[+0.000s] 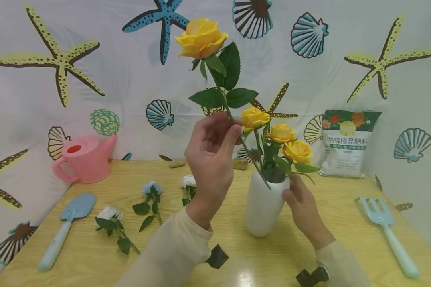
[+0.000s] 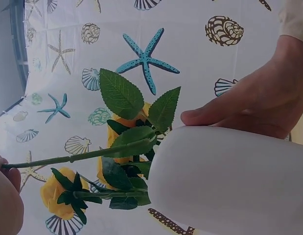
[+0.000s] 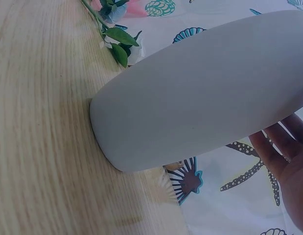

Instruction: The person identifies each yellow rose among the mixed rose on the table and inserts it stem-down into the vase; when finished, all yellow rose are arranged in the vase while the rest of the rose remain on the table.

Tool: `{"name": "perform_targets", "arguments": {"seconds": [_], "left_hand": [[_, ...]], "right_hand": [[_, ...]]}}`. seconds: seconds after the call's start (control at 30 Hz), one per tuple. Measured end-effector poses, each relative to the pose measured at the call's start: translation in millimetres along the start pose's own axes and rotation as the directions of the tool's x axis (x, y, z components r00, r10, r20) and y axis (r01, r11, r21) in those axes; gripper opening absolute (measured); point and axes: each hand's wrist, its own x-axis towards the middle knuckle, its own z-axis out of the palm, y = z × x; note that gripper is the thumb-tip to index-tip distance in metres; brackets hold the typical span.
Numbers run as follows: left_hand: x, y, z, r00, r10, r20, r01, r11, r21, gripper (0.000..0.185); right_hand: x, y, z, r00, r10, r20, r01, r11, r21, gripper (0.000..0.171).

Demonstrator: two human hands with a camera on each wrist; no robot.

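My left hand [image 1: 213,159] pinches the stem of a yellow rose [image 1: 202,39] between thumb and fingers. The bloom is raised above the hand, and the stem slants down to the right, its cut end in front of the vase mouth. On the table stands a white vase [image 1: 260,211] holding several yellow roses [image 1: 281,133]. My right hand [image 1: 305,205] holds the vase's right side near the rim, thumb in front. In the right wrist view, fingers [image 3: 273,152] lie against the vase wall. The left wrist view shows the pinched stem [image 2: 82,155] beside the vase.
At left lie a blue trowel [image 1: 66,223], two white roses [image 1: 109,217] and a blue rose [image 1: 151,189], with a pink watering can [image 1: 93,159] behind. A fertilizer bag [image 1: 346,147] stands at back right. A hand fork [image 1: 388,233] lies at right. Stones [image 1: 177,163] sit along the back.
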Motion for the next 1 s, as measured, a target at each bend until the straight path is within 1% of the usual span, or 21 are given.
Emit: {"name": "perform_targets", "arguments": {"seconds": [0.1, 0.23, 0.3, 0.43, 0.53, 0.73, 0.83, 0.87, 1.0], "left_hand": [[3.7, -1.1, 5.1, 0.998, 0.060, -0.005, -0.060, 0.998, -0.002, 0.027], [1.8, -7.1, 10.1, 0.995, 0.098, 0.021, -0.098, 0.995, 0.021, 0.025], [-1.6, -12.8, 11.2, 0.994, 0.096, 0.049, -0.098, 0.994, 0.040, 0.025], [-12.7, -25.2, 10.3, 0.993, 0.062, 0.100, -0.070, 0.995, 0.076, 0.023], [-21.8, -31.0, 8.3, 0.990, 0.044, 0.136, -0.058, 0.993, 0.103, 0.021], [-36.5, -39.8, 1.6, 0.973, 0.047, 0.228, -0.086, 0.983, 0.163, 0.018], [-41.6, -45.4, -1.8, 0.967, 0.046, 0.251, -0.105, 0.969, 0.226, 0.016], [-43.0, -47.1, -2.7, 0.965, 0.046, 0.257, -0.115, 0.959, 0.258, 0.016], [-48.9, -53.4, -6.2, 0.964, 0.045, 0.264, -0.150, 0.907, 0.394, 0.015]], "right_hand": [[0.4, -0.2, -0.6, 1.000, -0.004, -0.001, 0.004, 1.000, 0.005, 0.053], [0.3, -0.1, -1.4, 1.000, -0.004, 0.002, 0.003, 1.000, 0.011, 0.057], [0.1, 0.3, -1.6, 1.000, 0.001, -0.001, -0.001, 1.000, 0.006, 0.057], [-0.4, 1.0, -1.2, 1.000, 0.010, -0.003, -0.010, 1.000, 0.001, 0.057], [-0.6, 0.9, -0.6, 1.000, 0.011, 0.000, -0.011, 1.000, 0.001, 0.055], [-0.4, 1.2, -0.4, 1.000, -0.002, 0.006, 0.002, 1.000, 0.000, 0.055], [-0.5, 1.2, -0.8, 1.000, 0.001, 0.010, -0.001, 1.000, 0.001, 0.058], [-0.6, 1.2, -0.9, 1.000, 0.002, 0.011, -0.002, 1.000, 0.001, 0.059], [-0.7, 1.2, 0.0, 1.000, 0.003, -0.002, -0.003, 1.000, -0.008, 0.062]]}}
